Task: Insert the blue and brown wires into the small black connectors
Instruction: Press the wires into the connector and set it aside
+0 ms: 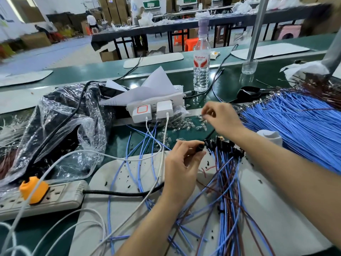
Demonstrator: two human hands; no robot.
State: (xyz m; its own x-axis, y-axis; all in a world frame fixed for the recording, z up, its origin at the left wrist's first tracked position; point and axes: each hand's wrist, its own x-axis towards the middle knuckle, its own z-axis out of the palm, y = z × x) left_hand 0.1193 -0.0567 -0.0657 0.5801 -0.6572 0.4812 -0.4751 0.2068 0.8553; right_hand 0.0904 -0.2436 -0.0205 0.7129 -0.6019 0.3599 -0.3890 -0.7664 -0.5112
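Now the left hand [181, 163] pinches a black connector [200, 147], while the right hand [223, 118], apart and farther, pinches a thin piece [203, 115] just left of the blue wires [295, 126].

Left hand [181, 163] is pinching a small black connector [200, 147] between thumb and fingers, in front of the white socket adapter [156, 106] and a little to its right. Right hand [221, 119] is hovering just right of the adapter, fingertips pinching a thin item [203, 115] too small to identify, over scattered clear plastic parts [184, 126]. Wired black connectors [227, 145] are lying between the hands. Blue wires [295, 130] are fanning out well right of the adapter, with brown wires [323, 89] lying behind them. A water bottle [201, 58] is standing behind the adapter.
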